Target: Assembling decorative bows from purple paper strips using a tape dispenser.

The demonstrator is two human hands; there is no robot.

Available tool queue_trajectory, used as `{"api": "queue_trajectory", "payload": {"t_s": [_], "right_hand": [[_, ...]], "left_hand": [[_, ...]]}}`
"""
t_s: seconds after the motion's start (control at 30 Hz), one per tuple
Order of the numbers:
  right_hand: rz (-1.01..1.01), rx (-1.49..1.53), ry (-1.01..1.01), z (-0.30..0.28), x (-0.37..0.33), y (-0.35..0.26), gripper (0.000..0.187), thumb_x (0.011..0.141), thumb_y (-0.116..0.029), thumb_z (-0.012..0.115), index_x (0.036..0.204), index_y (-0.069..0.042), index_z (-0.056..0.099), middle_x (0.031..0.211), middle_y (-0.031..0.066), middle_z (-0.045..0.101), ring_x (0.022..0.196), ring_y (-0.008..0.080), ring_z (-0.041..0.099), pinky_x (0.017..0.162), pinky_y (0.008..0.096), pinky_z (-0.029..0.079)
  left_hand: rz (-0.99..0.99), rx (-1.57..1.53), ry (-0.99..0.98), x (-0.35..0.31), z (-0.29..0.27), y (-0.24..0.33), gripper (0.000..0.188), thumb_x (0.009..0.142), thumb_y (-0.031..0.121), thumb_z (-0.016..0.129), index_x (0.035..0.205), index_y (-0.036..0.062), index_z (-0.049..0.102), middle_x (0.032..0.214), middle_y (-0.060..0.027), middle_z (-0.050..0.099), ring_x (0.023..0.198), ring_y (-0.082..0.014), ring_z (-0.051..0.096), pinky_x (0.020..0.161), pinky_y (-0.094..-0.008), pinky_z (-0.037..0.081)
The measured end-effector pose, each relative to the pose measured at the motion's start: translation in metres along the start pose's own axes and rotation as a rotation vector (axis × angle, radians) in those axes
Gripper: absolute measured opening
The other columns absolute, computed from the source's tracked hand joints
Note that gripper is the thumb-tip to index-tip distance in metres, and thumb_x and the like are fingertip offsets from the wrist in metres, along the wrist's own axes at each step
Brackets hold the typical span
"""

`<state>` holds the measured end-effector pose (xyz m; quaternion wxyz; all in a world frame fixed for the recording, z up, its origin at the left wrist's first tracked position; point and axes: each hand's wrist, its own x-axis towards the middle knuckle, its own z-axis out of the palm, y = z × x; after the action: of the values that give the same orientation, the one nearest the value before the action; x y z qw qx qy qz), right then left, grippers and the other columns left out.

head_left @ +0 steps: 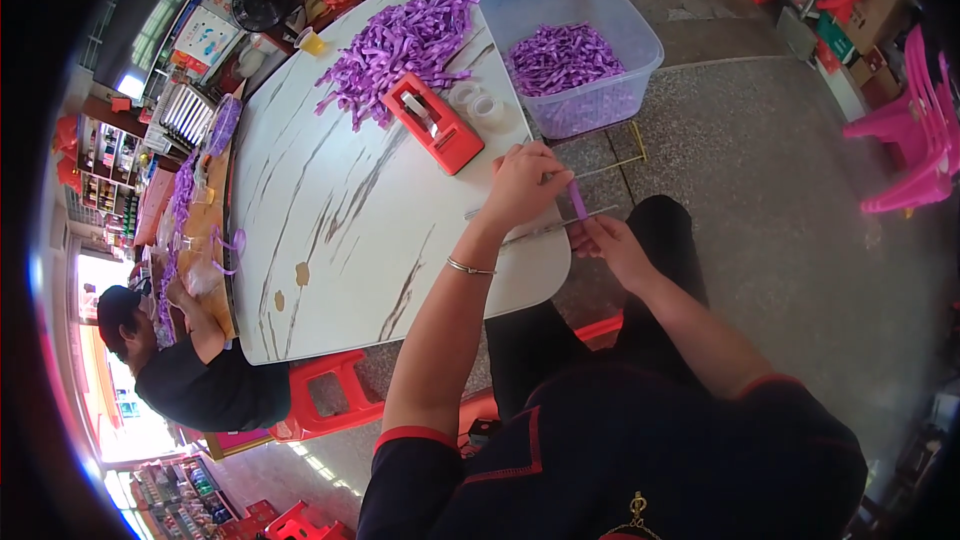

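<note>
Just past the table's right edge, a short purple ribbon strip (577, 201) stretches between my two hands. My left hand (524, 183) is closed at the strip's upper end, its wrist above the table edge. Lower down, my right hand (612, 246) pinches the other end between thumb and fingers. Thin metal rods (545, 231) stick out from the table edge beside the strip. On the table, near my left hand, are a red tape dispenser (434, 124) and clear tape rolls (484, 106). Beyond them lies a heap of purple folded ribbon pieces (405, 50).
A clear plastic bin (600, 100) with more purple pieces stands right of the marble-patterned table (330, 240). A cup of yellow liquid (312, 42) is at the far edge. At left, another person (190, 360) sits by a wooden table. Pink chairs (915, 130) stand far right.
</note>
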<state>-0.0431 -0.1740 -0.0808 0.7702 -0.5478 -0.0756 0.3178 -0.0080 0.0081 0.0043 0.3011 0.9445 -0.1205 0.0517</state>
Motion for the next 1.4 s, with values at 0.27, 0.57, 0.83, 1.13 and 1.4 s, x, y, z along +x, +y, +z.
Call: {"api": "queue_trajectory", "payload": {"t_s": [0.27, 0.57, 0.83, 1.13, 1.4], "right_hand": [[-0.04, -0.036, 0.025, 0.01, -0.012, -0.009, 0.027, 0.092, -0.027, 0.045, 0.091, -0.004, 0.059, 0.075, 0.0003, 0.059, 0.065, 0.0059, 0.053, 0.059, 0.0199, 0.041], [-0.033, -0.038, 0.022, 0.013, -0.018, -0.022, 0.026, 0.092, -0.026, 0.045, 0.081, -0.006, 0.059, 0.06, -0.0037, 0.048, 0.057, 0.0039, 0.046, 0.054, 0.0174, 0.036], [-0.063, -0.024, -0.046, 0.015, -0.015, -0.024, 0.028, 0.092, -0.026, 0.045, 0.074, -0.007, 0.055, 0.059, -0.0044, 0.045, 0.051, 0.0028, 0.038, 0.048, 0.0191, 0.029], [-0.031, 0.011, 0.003, 0.02, -0.017, -0.028, 0.026, 0.092, -0.024, 0.044, 0.081, -0.004, 0.057, 0.062, -0.0037, 0.049, 0.05, 0.002, 0.037, 0.047, 0.0177, 0.029], [-0.056, 0.004, 0.006, 0.02, -0.021, -0.038, 0.026, 0.093, -0.025, 0.044, 0.087, -0.004, 0.058, 0.067, -0.0021, 0.055, 0.055, 0.0014, 0.044, 0.048, 0.0157, 0.033]], "left_hand": [[0.062, 0.051, 0.069, -0.004, 0.0, 0.0, 0.015, 0.077, 0.021, 0.062, 0.079, 0.0074, 0.066, 0.083, -0.0046, 0.057, 0.08, -0.0234, 0.052, 0.071, -0.033, 0.039], [-0.418, -0.795, 0.027, -0.068, -0.006, 0.047, 0.026, 0.092, 0.021, 0.043, 0.104, 0.0025, 0.056, 0.061, -0.0009, 0.044, 0.051, -0.0093, 0.04, 0.047, -0.023, 0.033], [-0.777, -1.569, -0.038, -0.1, 0.012, 0.093, 0.035, 0.092, 0.02, 0.034, 0.124, 0.0071, 0.037, 0.065, 0.0004, 0.041, 0.053, -0.0085, 0.034, 0.048, -0.0213, 0.028], [-0.757, -2.107, -0.092, -0.087, 0.02, 0.087, 0.012, 0.09, 0.02, 0.037, 0.096, 0.0115, 0.043, 0.061, 0.0032, 0.031, 0.05, -0.0078, 0.03, 0.047, -0.0207, 0.027], [-0.669, -2.226, -0.119, -0.086, 0.024, 0.08, 0.014, 0.09, 0.017, 0.037, 0.1, 0.0101, 0.044, 0.061, 0.0026, 0.03, 0.053, -0.0079, 0.03, 0.049, -0.0203, 0.028]]}}
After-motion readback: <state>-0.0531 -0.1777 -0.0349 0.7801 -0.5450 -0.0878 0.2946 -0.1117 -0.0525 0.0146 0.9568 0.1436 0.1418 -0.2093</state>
